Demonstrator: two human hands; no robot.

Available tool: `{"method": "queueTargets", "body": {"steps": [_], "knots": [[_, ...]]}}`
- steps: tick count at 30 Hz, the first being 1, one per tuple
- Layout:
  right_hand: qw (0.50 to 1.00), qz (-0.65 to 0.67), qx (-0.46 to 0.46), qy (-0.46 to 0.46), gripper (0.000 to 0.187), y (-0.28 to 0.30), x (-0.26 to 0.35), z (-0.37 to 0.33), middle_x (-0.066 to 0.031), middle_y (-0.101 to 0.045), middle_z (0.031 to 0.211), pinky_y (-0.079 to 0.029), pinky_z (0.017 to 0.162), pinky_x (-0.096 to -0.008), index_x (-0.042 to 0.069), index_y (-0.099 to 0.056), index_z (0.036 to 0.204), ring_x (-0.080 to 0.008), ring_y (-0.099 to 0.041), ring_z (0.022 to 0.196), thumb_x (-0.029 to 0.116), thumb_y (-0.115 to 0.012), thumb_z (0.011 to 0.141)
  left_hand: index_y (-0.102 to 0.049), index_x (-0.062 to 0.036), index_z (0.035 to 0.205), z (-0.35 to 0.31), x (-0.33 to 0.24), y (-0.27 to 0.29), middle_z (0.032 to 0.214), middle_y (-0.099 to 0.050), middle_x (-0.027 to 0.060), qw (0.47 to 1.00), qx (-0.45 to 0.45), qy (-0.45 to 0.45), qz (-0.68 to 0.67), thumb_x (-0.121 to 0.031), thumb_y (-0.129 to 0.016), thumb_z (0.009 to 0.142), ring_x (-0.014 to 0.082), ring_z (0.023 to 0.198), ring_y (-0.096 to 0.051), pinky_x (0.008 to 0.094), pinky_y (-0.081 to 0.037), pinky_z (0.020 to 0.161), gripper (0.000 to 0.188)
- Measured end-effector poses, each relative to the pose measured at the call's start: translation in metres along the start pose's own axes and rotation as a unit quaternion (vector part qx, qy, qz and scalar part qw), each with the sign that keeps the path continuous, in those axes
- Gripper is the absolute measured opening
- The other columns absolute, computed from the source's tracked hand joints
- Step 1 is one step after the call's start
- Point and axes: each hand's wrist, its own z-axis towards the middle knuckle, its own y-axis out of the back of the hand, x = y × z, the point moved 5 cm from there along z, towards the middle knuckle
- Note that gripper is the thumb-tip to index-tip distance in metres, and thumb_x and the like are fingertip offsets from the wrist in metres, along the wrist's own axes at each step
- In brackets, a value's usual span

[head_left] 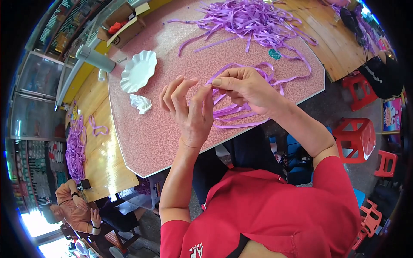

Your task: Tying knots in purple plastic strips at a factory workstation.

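Note:
Both my hands meet over the near part of a pink speckled table (pixel 146 146). My right hand (pixel 247 88) pinches a purple ribbon (pixel 234 124) between thumb and forefinger. Against it, the thumb and forefinger of my left hand (pixel 189 107) close at the same spot, while its other fingers are raised and curled. Whatever lies between the left fingertips is too small to make out. Loose loops of the ribbon spread on the table beneath and behind my right hand. A large tangled heap of purple ribbons (pixel 254 21) lies at the far side.
A white scalloped dish (pixel 139 71), crumpled tissue (pixel 140 103), grey-green bottle (pixel 95 58) and open cardboard box (pixel 125 25) stand at the left. More purple ribbon (pixel 76 148) hangs on a wooden table, near a seated person (pixel 77 208). Red plastic stools (pixel 353 139) stand at the right.

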Motion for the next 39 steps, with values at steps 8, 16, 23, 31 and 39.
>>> {"method": "queueTargets", "body": {"steps": [8, 16, 23, 31, 39], "knots": [[0.999, -0.045, 0.017, 0.024, 0.019, 0.002, 0.003, 0.001, 0.0012, -0.063, 0.079, -0.032, 0.047, -0.0179, 0.004, -0.07, 0.1, -0.0007, -0.046, 0.058, 0.022, -0.067, 0.094, -0.058, -0.0102, 0.092, 0.006, -0.001, -0.009, 0.115, -0.057, 0.0077, 0.995, 0.082, 0.061, -0.02, -0.002, -0.07, 0.076, 0.0322, 0.125, -0.049, 0.0485, -0.034, 0.103, 0.022], [0.962, -0.206, 0.057, 0.169, 0.015, 0.004, 0.011, -0.001, 0.002, -0.064, 0.085, -0.04, 0.058, -0.0192, 0.001, -0.069, 0.101, -0.0015, -0.051, 0.069, 0.013, -0.065, 0.094, -0.057, -0.0041, 0.093, -0.018, 0.018, -0.027, 0.121, -0.056, 0.0133, 0.838, 0.104, 0.343, -0.411, -0.004, -0.062, 0.09, 0.0301, 0.132, -0.045, 0.043, -0.033, 0.11, 0.006], [0.927, -0.339, -0.007, 0.162, 0.011, 0.007, 0.018, -0.009, -0.0002, -0.064, 0.092, -0.044, 0.065, -0.0197, 0.001, -0.072, 0.098, -0.0032, -0.056, 0.078, 0.009, -0.069, 0.091, -0.057, -0.004, 0.095, -0.024, 0.022, -0.029, 0.123, -0.055, 0.0122, 0.802, 0.107, 0.369, -0.456, -0.005, -0.062, 0.09, 0.0288, 0.132, -0.045, 0.0426, -0.033, 0.111, 0.007], [0.949, -0.288, -0.006, 0.127, 0.016, 0.011, 0.021, -0.011, 0.0007, -0.067, 0.084, -0.046, 0.068, -0.0199, 0.002, -0.074, 0.103, -0.0032, -0.058, 0.078, 0.011, -0.071, 0.09, -0.062, -0.0059, 0.107, -0.007, 0.008, -0.014, 0.122, -0.057, 0.0125, 0.917, 0.135, 0.224, -0.299, -0.006, -0.07, 0.084, 0.0285, 0.127, -0.049, 0.0451, -0.034, 0.108, 0.024], [0.952, -0.294, 0.048, 0.072, 0.016, 0.013, 0.014, -0.006, -0.0014, -0.069, 0.081, -0.044, 0.064, -0.0224, -0.002, -0.074, 0.098, -0.0047, -0.057, 0.074, 0.011, -0.071, 0.09, -0.069, -0.0111, 0.098, 0.007, 0.001, -0.002, 0.095, -0.065, 0.0026, 0.986, 0.157, -0.045, -0.047, -0.012, -0.077, 0.078, 0.0216, 0.107, -0.063, 0.0481, -0.029, 0.109, 0.021]]}}
